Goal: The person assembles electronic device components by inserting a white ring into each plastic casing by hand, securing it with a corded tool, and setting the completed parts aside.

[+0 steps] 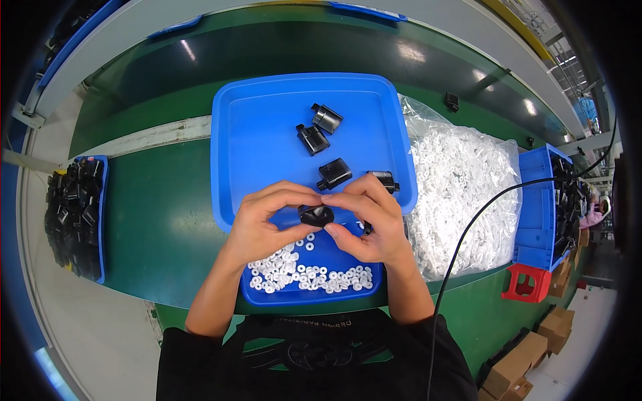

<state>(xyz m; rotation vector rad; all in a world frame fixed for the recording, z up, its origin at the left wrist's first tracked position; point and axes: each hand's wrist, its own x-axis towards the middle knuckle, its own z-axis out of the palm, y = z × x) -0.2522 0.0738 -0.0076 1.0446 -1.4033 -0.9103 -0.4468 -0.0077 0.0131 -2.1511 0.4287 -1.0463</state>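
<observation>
Between both hands, above the near side of the large blue tray (224,154), is a small black plastic cartridge (316,216). My left hand (267,217) pinches it from the left with thumb and fingers. My right hand (371,217) grips it from the right, thumb low and index finger on top. Another small dark piece shows beneath my right palm, too hidden to name. Several similar cartridges (334,173) with clear smoky bodies lie in the tray. Below my hands, many small white washers (274,273) lie in a shallower blue tray (314,297).
A clear bag (461,194) full of white washers lies to the right. Beyond it stands a blue crate (533,207) beside heaped black parts. Another blue bin (102,220) of black parts stands at far left. A black cable (461,244) hangs across the right side.
</observation>
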